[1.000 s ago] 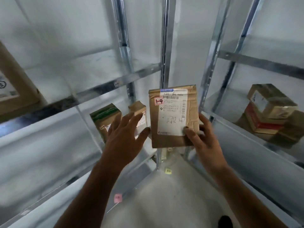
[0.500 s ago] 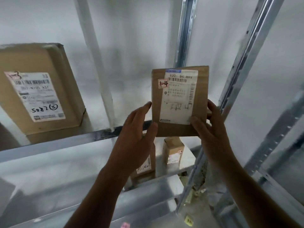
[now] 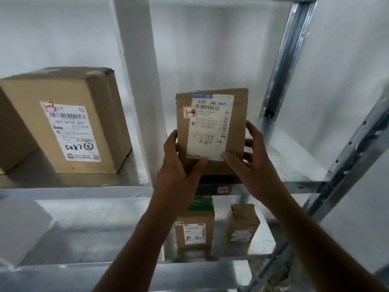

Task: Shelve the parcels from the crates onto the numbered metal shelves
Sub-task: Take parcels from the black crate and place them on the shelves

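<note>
A: Head view shows a flat cardboard parcel (image 3: 212,131), marked 1-4, held upright over the front edge of the upper shelf (image 3: 299,185). How will it handle?

B: Light and fairly stiff, probably, though thin enough to bend. The left hand (image 3: 179,167) and right hand (image 3: 252,163) pinch its lower corners, each grip closed on it. The side edges look like the safer hold.

A: What is unclear?

B: The hands hide its bottom edge, so whether it touches the shelf cannot be told. The shelf's own label (image 3: 223,190) is too blurred to read.

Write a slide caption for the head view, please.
Left hand and right hand hold a parcel tagged 1-4 upright over the upper shelf, right of a box tagged 1-3.
</note>
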Demonstrator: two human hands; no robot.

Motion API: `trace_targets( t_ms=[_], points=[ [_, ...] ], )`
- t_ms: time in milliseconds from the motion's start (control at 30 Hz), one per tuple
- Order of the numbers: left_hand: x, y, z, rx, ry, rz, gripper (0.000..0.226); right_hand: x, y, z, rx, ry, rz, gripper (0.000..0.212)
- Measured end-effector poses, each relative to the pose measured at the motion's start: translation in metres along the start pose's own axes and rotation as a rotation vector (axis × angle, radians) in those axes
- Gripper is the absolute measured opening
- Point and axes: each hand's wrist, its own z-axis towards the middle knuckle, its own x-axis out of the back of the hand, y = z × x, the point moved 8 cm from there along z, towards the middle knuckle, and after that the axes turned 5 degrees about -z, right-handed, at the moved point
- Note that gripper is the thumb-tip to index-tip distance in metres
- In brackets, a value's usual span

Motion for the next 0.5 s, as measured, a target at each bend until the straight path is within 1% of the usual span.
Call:
trace_targets(
  t_ms=[233,400,500],
  points=[
    [0.003,-0.011,0.012,0.008,0.052,0.14,0.086,-0.012,0.012,0.023,0.042,-0.154,-0.075,0.091],
    [0.002,-0.02,0.017,0.033,0.1,0.219,0.079,-0.014,0.026,0.032,0.063,-0.167,-0.103,0.095],
    [0.002,-0.021,0.018,0.047,0.124,0.275,0.078,-0.017,0.03,0.036,0.088,-0.171,-0.128,0.093]
  ],
)
